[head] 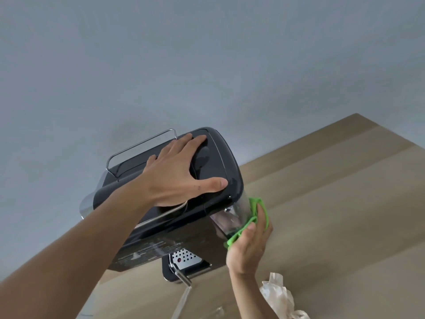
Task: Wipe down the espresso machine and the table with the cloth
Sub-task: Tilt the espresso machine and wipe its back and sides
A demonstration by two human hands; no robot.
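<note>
Head view, tilted steeply. Black espresso machine (174, 203) standing on the pale wooden table (333, 203), against a grey wall (207, 54). Left hand (177, 176) laid flat on the machine's top, fingers spread wide, thumb stretched toward the right edge, gripping nothing. Chrome rail (140, 146) just beyond the fingers on the far left. Right hand (250, 245) curled around a green cloth (257, 217), pressing it against the clear part at the machine's right side, possibly a water tank. Perforated metal tray (184, 257) and a steel wand (182, 276) at the near underside. Crumpled whitish plastic (280, 298) lying on the table, near right.
</note>
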